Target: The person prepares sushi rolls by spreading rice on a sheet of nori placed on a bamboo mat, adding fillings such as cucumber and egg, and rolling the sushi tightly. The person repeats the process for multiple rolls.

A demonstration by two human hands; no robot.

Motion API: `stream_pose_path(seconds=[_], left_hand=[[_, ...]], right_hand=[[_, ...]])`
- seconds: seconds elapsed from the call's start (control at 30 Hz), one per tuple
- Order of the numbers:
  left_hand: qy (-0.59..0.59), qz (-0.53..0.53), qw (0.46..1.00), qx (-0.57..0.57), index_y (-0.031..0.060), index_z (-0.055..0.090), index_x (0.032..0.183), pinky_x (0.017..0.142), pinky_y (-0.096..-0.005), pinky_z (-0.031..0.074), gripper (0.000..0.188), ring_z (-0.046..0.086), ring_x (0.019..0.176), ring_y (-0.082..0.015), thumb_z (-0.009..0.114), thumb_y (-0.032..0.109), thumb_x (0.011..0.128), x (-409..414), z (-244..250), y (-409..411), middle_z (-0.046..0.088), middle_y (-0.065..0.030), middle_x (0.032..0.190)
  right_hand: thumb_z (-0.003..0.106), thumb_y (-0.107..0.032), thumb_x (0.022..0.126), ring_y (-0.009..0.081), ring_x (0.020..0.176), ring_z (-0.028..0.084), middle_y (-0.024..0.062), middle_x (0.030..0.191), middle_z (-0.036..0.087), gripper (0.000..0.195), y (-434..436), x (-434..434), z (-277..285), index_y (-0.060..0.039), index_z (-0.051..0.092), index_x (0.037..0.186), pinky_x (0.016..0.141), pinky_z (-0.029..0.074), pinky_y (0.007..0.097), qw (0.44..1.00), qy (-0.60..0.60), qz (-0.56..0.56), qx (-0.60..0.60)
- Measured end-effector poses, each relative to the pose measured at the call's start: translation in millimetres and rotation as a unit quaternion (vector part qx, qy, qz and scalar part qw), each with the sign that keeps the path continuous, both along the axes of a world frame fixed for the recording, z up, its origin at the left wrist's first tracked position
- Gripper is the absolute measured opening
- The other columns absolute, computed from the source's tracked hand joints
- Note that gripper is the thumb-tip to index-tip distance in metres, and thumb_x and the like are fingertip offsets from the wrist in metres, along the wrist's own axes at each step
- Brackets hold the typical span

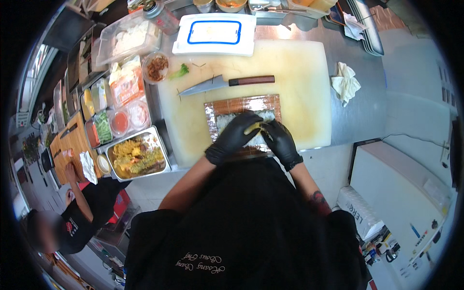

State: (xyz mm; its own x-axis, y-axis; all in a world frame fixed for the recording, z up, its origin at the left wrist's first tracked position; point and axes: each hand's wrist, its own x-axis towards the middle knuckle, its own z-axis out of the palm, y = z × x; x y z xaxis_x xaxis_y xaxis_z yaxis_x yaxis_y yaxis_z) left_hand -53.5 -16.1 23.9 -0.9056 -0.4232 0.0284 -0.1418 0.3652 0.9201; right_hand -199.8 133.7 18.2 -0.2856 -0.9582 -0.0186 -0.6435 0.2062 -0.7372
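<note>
My left hand (233, 136), in a black glove, holds one end of a yellowish-green piece of food (252, 128); its kind is unclear. The fingers of my right hand (280, 139), gloved in black too, are on its other end. Both hands are over a bamboo rolling mat (243, 101) with a glossy plastic wrap, which bears a layer of white rice (268, 115). The mat lies on a large white cutting board (304, 90). Beyond the mat rests a knife with a dark wooden handle (251, 80), its blade pointing left.
A lidded white box (214, 34) and a tub of rice (130, 38) stand at the back. Left are a bowl of brown bits (156, 67), ingredient containers (103, 127) and a metal tray of fried food (137, 156). A cloth (345, 83) lies right. A co-worker (83, 214) is far left.
</note>
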Motion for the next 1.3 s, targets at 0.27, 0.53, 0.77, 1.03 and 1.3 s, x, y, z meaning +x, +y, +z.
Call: stream_pose_path(seconds=[0.27,0.53,0.77,1.03,1.3], left_hand=[[0.0,0.039,0.977,-0.208,0.0036,0.07,0.099,0.092,-0.0414,0.048,0.017,0.06,0.105,-0.0305,0.068,0.011,0.083,33,-33,33,0.066,-0.0136,0.109],[0.004,0.057,0.979,-0.193,0.0038,0.069,0.097,0.088,-0.0422,0.049,0.016,0.061,0.102,-0.0311,0.07,0.01,0.083,54,-12,34,0.066,-0.0132,0.104],[-0.022,0.07,0.989,-0.131,0.0005,0.067,0.098,0.081,-0.0405,0.051,0.016,0.062,0.093,-0.0359,0.07,0.008,0.083,6,-22,31,0.065,-0.0177,0.098],[-0.017,0.069,0.989,-0.132,0.0005,0.067,0.1,0.08,-0.0412,0.051,0.017,0.063,0.091,-0.0368,0.068,0.009,0.085,-7,-27,15,0.065,-0.0189,0.096],[-0.054,0.009,0.959,-0.277,0.0072,0.07,0.096,0.087,-0.0429,0.045,0.015,0.058,0.096,-0.0313,0.071,0.015,0.083,12,-18,34,0.063,-0.0121,0.101]], right_hand=[[0.069,-0.009,0.083,0.0347,0.099,0.059,0.0148,0.107,0.063,0.023,25,-4,-3,-0.0053,0.068,0.106,0.086,0.047,0.0434,0.995,0.052,-0.006,-0.083],[0.067,-0.004,0.083,0.0377,0.092,0.062,0.0177,0.101,0.063,0.018,15,-6,8,-0.0021,0.065,0.1,0.079,0.051,0.0426,0.992,-0.077,-0.095,-0.022],[0.068,-0.005,0.082,0.0388,0.094,0.062,0.0196,0.098,0.064,0.016,28,-3,-18,-0.0002,0.067,0.098,0.083,0.051,0.043,0.996,-0.05,-0.029,-0.063],[0.068,-0.004,0.082,0.0383,0.093,0.064,0.021,0.1,0.066,0.02,28,-5,-4,0.0,0.068,0.101,0.083,0.052,0.042,1.0,-0.01,-0.028,-0.005],[0.071,-0.003,0.08,0.033,0.091,0.066,0.0194,0.097,0.068,0.023,-12,-19,-18,0.0021,0.069,0.103,0.082,0.053,0.0373,0.995,-0.034,-0.048,-0.076]])
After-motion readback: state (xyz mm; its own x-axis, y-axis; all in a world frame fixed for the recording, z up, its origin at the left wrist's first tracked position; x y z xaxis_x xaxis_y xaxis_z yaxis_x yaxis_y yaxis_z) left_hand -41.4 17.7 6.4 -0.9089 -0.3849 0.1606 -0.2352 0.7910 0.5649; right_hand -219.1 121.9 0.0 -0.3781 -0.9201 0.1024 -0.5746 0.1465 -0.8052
